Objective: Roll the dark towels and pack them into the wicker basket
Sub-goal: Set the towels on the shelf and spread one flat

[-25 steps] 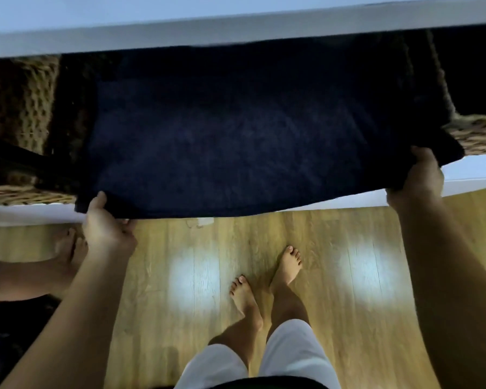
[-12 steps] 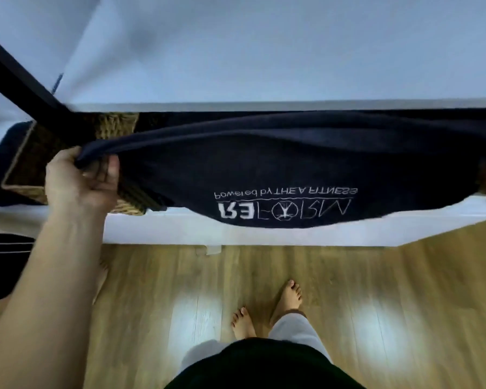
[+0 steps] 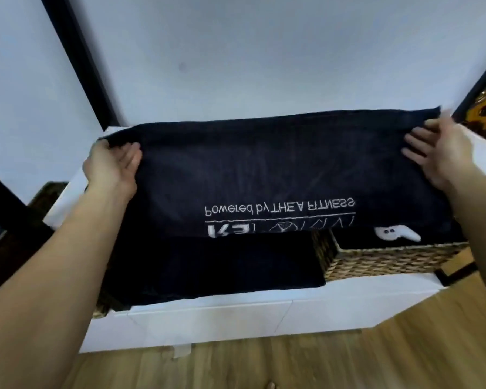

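Head view, flat dark towel, woven wicker basket

A plain pale wall crossed by slanted black frame bars stands behind a low white tabletop with flat drawer fronts, which rests on a wood-plank floor under even, diffuse light.

The dark towel reads, upside down, "Powered by THEA FITNESS".
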`<state>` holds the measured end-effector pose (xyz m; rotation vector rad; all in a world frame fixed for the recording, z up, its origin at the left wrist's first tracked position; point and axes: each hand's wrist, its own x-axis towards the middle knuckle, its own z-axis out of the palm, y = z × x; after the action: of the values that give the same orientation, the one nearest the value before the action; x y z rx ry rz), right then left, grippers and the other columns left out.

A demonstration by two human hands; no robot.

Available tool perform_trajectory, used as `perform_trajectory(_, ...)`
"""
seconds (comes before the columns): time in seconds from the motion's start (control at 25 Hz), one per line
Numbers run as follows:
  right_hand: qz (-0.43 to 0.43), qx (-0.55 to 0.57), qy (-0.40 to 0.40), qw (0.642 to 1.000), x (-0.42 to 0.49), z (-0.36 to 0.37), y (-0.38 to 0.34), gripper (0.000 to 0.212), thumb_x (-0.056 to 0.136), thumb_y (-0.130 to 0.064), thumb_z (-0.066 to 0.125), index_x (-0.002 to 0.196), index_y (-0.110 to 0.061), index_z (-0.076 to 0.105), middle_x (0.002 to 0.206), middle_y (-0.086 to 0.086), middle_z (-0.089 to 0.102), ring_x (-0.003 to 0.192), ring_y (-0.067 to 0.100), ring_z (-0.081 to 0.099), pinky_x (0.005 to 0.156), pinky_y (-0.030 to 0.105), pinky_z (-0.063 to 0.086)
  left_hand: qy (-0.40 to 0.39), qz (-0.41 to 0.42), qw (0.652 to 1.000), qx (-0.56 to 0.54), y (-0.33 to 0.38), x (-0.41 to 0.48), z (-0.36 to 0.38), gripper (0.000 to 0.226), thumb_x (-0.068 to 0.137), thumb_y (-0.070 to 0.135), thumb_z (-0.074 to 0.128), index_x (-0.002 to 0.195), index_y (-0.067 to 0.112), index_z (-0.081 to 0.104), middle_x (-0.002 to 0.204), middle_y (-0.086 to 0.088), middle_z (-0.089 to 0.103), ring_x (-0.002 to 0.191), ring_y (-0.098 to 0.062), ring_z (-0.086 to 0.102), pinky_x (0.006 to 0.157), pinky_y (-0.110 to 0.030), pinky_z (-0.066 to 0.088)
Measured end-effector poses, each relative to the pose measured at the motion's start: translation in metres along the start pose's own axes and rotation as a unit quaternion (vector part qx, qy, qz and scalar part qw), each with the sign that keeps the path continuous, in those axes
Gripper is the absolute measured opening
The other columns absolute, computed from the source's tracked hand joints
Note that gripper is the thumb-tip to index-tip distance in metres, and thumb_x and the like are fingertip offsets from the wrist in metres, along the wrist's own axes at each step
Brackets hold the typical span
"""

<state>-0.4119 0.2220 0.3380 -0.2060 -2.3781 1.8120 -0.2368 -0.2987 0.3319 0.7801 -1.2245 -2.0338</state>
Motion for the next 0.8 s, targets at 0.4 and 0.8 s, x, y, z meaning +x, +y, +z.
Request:
perform_trajectory(0.4,-0.078,-0.587,-0.159,0.790,0.097,0.029,0.052,0.090,0.080,-0.087,0.019,0.156,-0.039,0.013,0.166,-0.002,0.005,0.152,0.024,0.006,0.120,0.052,0.006,-0.218,0.149,0.531,0.805,-0.068,0.071,0.076,0.069,0.094,0.071,0.015,0.156,0.041,0.010,0.166,0.007,0.000,0.152,-0.025,-0.005,0.119,-0.057,-0.006)
perform_trajectory(0.8,-0.127,-0.508,-0.087,0.847,0.168,0.039,0.053,0.064,0.096,-0.064,0.039,0.148,-0.028,0.042,0.158,0.005,0.034,0.145,0.027,0.029,0.116,0.044,0.021,-0.153,0.281,0.599,0.734,-0.086,0.115,0.125,0.058,0.097,0.057,0.030,0.136,0.021,0.055,0.148,-0.012,0.047,0.138,-0.032,0.039,0.116,-0.055,0.023)
